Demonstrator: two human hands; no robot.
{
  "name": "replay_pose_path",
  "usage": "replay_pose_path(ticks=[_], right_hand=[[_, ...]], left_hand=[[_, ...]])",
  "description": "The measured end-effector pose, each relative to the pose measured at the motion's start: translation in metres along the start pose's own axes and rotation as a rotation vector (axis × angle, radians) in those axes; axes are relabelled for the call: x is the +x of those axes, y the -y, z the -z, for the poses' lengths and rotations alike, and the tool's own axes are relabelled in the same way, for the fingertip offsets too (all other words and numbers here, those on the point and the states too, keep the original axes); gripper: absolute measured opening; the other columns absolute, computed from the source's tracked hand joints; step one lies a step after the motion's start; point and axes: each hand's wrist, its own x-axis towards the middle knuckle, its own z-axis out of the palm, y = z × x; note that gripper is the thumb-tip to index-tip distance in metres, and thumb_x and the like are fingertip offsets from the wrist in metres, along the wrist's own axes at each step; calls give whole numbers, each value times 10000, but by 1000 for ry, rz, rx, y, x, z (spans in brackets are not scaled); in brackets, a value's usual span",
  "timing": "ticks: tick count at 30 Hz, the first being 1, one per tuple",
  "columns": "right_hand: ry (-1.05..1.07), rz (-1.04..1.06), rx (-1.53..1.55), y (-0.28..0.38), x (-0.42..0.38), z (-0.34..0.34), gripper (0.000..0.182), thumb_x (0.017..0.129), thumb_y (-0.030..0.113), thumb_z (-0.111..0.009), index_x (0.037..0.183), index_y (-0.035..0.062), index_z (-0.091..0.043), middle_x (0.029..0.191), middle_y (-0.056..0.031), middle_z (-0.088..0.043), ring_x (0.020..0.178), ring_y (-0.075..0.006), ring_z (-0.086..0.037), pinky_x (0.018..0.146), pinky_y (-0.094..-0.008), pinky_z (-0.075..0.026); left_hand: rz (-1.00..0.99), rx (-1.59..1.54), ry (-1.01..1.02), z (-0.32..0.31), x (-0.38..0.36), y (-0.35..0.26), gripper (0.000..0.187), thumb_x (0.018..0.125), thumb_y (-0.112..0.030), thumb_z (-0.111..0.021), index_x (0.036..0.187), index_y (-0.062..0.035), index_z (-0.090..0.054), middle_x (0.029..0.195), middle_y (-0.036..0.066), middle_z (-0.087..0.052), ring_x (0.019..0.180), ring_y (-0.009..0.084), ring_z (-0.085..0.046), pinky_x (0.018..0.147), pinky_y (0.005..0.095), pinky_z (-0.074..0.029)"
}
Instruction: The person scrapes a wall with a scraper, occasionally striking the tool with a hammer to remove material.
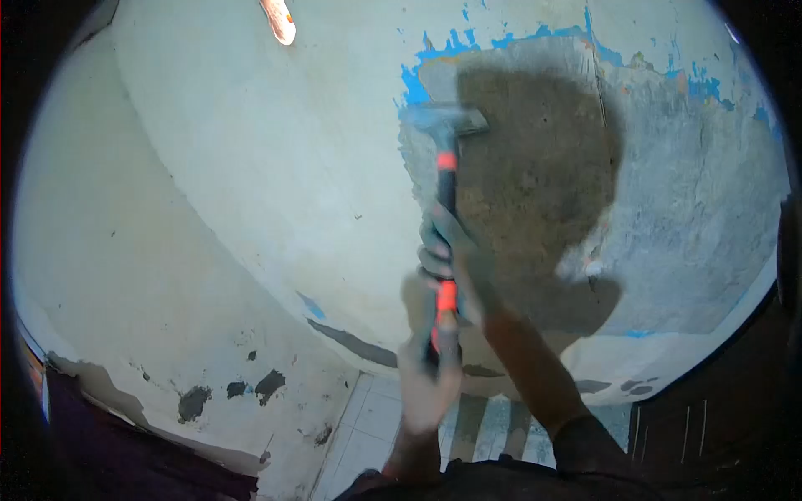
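Both hands are wrapped round a long-handled scraper [448, 179] with a black and red handle and a wide metal head. My left hand [430, 371] grips the lower end of the handle. Higher up, my right hand [451, 250] is closed round the black shaft. The scraper's head is against or very near the wall [276, 184], at the left border of a bare grey patch [668, 209]. Ragged blue paint [412, 83] edges that patch. The head and both hands are smeared by motion, so contact with the wall is hard to judge.
A dark shadow [535, 167] falls across the grey patch. The side wall at left has dark flaked spots [195, 403]. White floor tiles [355, 434] show below, and a dark brown panel [710, 401] stands at lower right. Something bright and elongated [280, 21] shows at the top.
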Motion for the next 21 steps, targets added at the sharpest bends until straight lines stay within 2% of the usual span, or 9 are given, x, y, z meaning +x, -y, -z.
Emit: replay_pose_path(ticks=[1,3,6,7,10,13,15,17,21], right_hand=[[21,10,59,0,-4,4,244,977,319,-522,817,160,-431,623,69,-338,462,-64,-335,402,-254,-328],[22,11,49,8,3,-1,251,988,354,-507,843,166,-425,634,71,-333,469,-49,-321,400,-233,-313],[69,-8,88,10,6,0,274,993,398,-487,861,166,-425,645,75,-341,471,-38,-306,394,-219,-289],[67,-19,87,5,5,5,274,993,398,-487,861,166,-425,645,75,-341,471,-38,-306,394,-219,-289],[27,16,59,8,7,4,372,982,523,-433,887,164,-436,623,85,-325,463,-33,-287,391,-203,-260],[38,-26,91,12,10,-4,396,980,547,-414,881,165,-439,612,84,-326,455,-35,-284,387,-202,-258],[41,-27,119,3,10,4,396,978,545,-424,875,163,-443,609,82,-332,454,-37,-297,372,-211,-252],[46,-4,98,6,13,4,395,981,543,-417,871,164,-436,604,84,-331,442,-36,-290,352,-221,-235],[-5,-41,139,3,14,-3,408,977,560,-407,864,169,-429,603,85,-323,424,-42,-278,339,-221,-217]], left_hand=[[-26,-28,-8,-6,-2,1,466,1019,-244,-459,1379,50,-431,567,-60,-421,475,18,-367,439,201,-300],[73,-29,-2,-5,-1,-11,479,1018,-240,-457,1401,43,-406,584,-56,-435,485,15,-372,444,198,-307],[115,-133,34,1,-3,-13,488,1018,-232,-453,1419,37,-383,581,-52,-433,490,15,-375,451,194,-312],[23,-56,-1,-6,-4,0,490,1018,-228,-447,1422,40,-374,564,-55,-423,482,15,-371,446,193,-307],[44,-37,17,-6,0,-2,496,1020,-230,-446,1421,50,-367,566,-65,-419,478,15,-366,444,189,-301],[124,-93,53,4,0,-9,497,1021,-230,-447,1435,29,-357,581,-66,-425,485,10,-362,444,186,-297],[6,-49,45,3,-4,5,495,1019,-227,-451,1438,21,-358,566,-67,-426,470,8,-359,435,189,-294],[-12,-62,34,2,2,4,489,1018,-230,-456,1434,12,-371,543,-67,-422,462,6,-356,429,192,-292],[120,-78,42,13,0,-8,492,1016,-253,-468,1431,-1,-387,596,-62,-437,479,16,-371,439,195,-302]])
